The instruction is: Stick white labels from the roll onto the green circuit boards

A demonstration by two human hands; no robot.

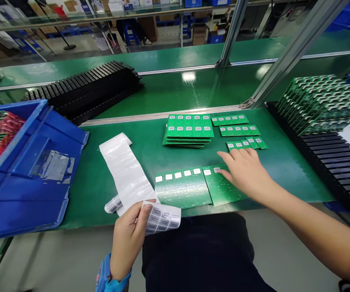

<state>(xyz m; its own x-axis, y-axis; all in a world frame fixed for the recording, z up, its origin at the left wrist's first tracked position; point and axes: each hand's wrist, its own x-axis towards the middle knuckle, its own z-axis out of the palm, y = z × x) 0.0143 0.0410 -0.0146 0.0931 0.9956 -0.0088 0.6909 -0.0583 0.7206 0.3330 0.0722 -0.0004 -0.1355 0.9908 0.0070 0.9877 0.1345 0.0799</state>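
My left hand (132, 233) is closed, pinching a strip of printed labels (162, 217) between thumb and fingers at the table's front edge. White backing paper (126, 166) trails from it across the table, beside a rolled end (113, 205). Over the right circuit board panel (223, 192) is my right hand (244, 170), thumb and index finger apart. Its thumb tip is at a white label (217, 170) near the panel's top edge. Part of that panel is hidden under the hand. The left circuit board panel (182, 196) carries a row of white labels.
Behind the panels are a stack of labelled green boards (190, 126) and several narrow board strips (240, 130). A blue bin (56, 162) stands left. Black slotted racks lie at the back left (98, 91) and right (336, 158), the right one holding boards. A metal post (293, 52) rises behind.
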